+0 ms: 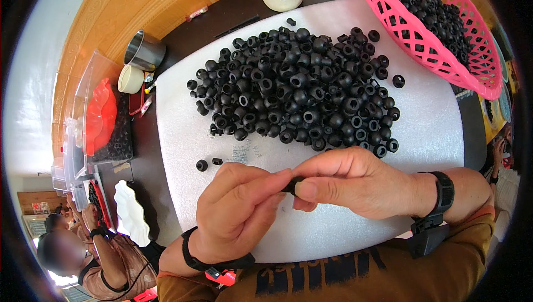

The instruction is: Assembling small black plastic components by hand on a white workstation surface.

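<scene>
My left hand (pixel 237 209) and my right hand (pixel 355 186) meet over the near part of a white foam sheet (pixel 183 130). Between their fingertips is a small black part (pixel 290 186), mostly covered by the fingers. Both hands pinch it, the right thumb lying along its side. Beyond them spreads a big heap of round black hollow parts (pixel 300 80), many showing an open hole. Apart from the heap, left of centre, lie a loose black round part (pixel 201 165) and a smaller black piece (pixel 217 161).
A pink lattice basket (pixel 422 52) full of similar black parts stands at the far right. Along the left are a metal cup (pixel 145 51), a clear bin with a red scalloped dish (pixel 101 116) and a white wavy dish (pixel 131 213). Another person (pixel 114 260) sits at the lower left.
</scene>
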A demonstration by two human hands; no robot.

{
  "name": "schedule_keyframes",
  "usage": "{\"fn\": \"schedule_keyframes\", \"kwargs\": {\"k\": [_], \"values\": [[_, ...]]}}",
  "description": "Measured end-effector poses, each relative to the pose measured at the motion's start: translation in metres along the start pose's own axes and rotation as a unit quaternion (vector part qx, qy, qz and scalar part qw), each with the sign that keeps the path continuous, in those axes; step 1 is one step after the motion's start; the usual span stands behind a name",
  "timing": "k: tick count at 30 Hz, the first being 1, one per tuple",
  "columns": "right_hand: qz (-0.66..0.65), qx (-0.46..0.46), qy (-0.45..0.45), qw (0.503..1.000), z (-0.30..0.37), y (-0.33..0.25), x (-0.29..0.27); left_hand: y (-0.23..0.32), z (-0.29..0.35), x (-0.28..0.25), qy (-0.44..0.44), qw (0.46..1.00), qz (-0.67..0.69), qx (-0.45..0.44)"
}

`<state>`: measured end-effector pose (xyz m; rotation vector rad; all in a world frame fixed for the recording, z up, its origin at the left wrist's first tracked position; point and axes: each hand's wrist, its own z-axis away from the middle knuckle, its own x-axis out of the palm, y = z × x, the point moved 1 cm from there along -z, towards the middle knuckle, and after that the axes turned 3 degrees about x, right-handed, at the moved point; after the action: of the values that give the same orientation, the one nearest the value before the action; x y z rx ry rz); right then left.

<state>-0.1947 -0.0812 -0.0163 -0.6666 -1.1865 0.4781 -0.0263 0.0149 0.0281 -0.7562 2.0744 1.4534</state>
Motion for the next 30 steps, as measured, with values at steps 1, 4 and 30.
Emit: {"fn": "schedule_keyframes", "kwargs": {"k": [1, 4, 30], "values": [[-0.005, 0.003, 0.000, 1.000, 0.000, 0.000, 0.001, -0.001, 0.000, 0.001, 0.005, 1.000, -0.001, 0.006], [0.000, 0.000, -0.004, 1.000, -0.001, 0.002, -0.001, -0.003, 0.002, 0.003, 0.008, 1.000, 0.003, 0.011], [-0.013, -0.026, 0.031, 0.999, 0.000, 0.008, 0.000, 0.003, 0.003, 0.014, 0.042, 0.961, -0.242, 0.130]]}}
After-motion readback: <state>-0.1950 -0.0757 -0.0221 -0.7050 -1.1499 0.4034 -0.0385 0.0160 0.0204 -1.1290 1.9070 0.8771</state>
